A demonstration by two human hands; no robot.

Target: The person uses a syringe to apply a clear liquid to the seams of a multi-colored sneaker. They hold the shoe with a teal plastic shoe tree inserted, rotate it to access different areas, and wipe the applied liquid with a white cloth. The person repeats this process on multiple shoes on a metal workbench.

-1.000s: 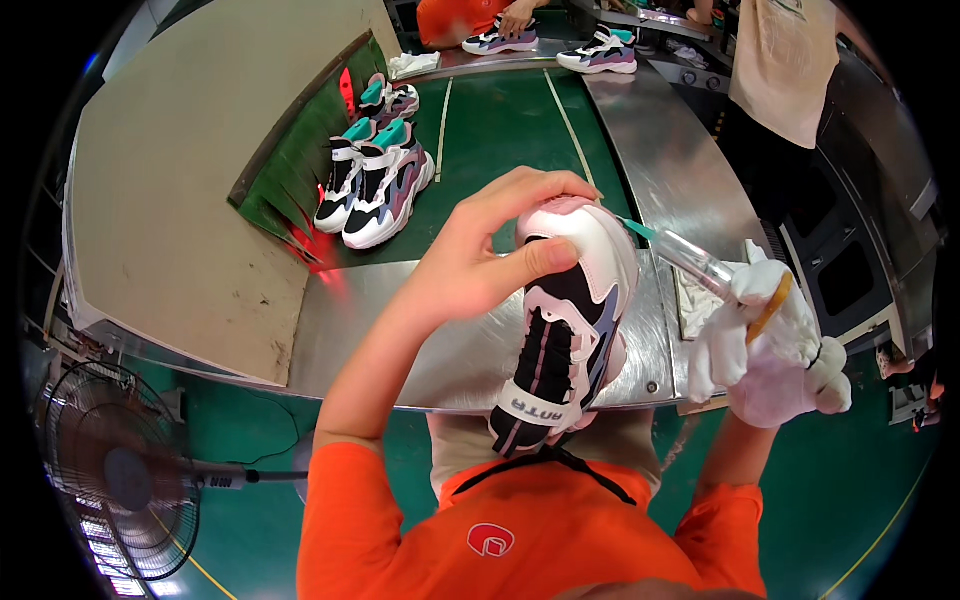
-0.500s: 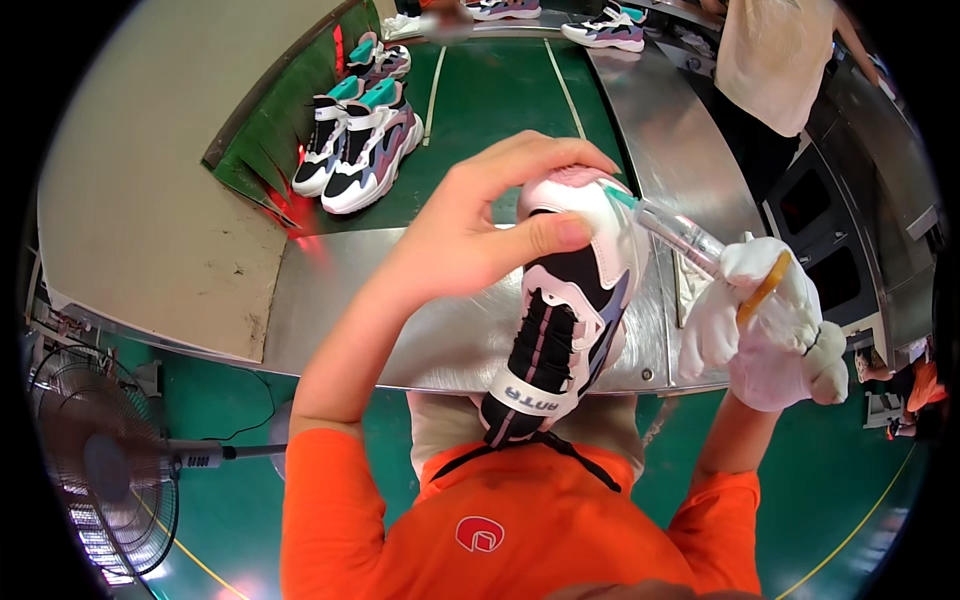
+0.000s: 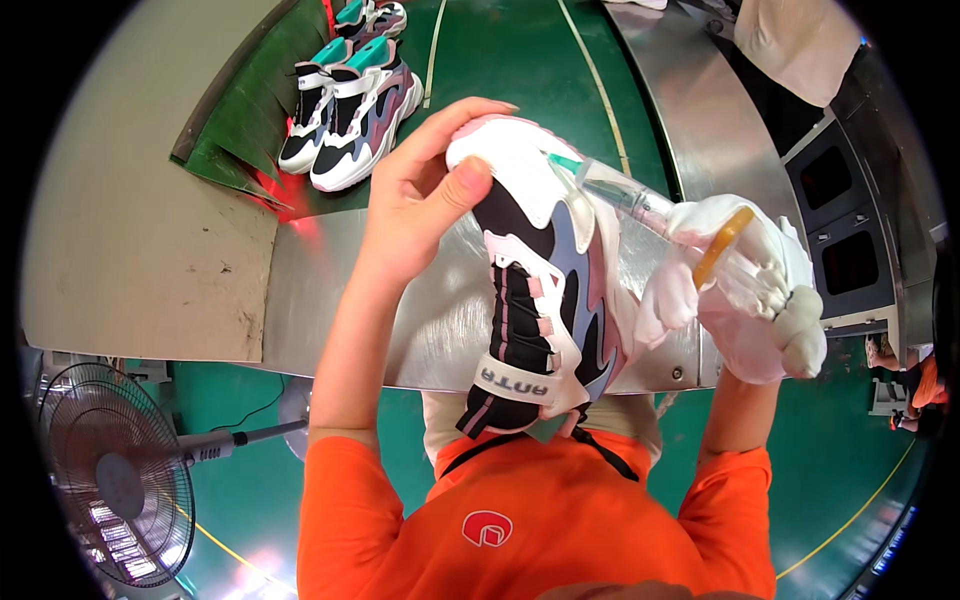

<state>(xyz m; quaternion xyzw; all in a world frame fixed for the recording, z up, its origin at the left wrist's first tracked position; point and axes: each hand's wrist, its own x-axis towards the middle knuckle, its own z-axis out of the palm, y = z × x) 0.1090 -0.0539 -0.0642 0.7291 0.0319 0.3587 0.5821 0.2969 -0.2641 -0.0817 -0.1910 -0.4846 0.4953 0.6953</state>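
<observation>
Your left hand (image 3: 415, 205) grips the toe of a sneaker (image 3: 545, 280), thumb pressed on top and fingers curled round the far side, holding it up in front of your chest with the heel and tongue pointing back toward you. Your right hand (image 3: 745, 290), in a white glove, is closed on a clear syringe (image 3: 615, 190) and a wad of white cloth, with a yellow band looped over the fingers. The syringe's teal tip touches the white panel at the sneaker's toe, just beside your left thumb. The sneaker is white, black, grey-blue and pink, and it hangs above the steel edge (image 3: 330, 300) of the conveyor (image 3: 500, 60). On the green belt beyond your left hand, well apart from it, stands a pair of shoes (image 3: 350, 110) of the same kind, with another pair behind them at the top rim. A fan (image 3: 110, 480) stands on the floor at your lower left. Your orange shirt (image 3: 530, 520) fills the lower edge.
</observation>
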